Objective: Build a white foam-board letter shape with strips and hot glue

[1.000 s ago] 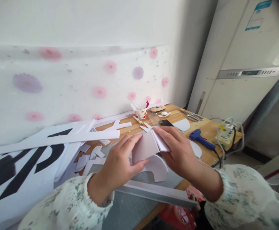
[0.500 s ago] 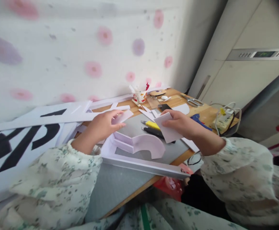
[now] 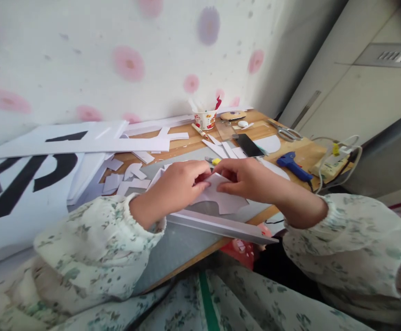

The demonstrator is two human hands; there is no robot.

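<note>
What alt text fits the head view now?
The left hand and right hand together pinch a white paper piece above a grey mat on a wooden table. Paper scraps lie to the left; a phone, scissors and blue glue gun lie to the right.

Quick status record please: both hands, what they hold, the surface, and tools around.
left hand: pinches the white card piece
right hand: pinches the same piece, opposite side
surface: grey mat on wooden table
tools to the right: blue glue gun, scissors, phone
back edge: paper cup
left of hands: white scraps
</note>
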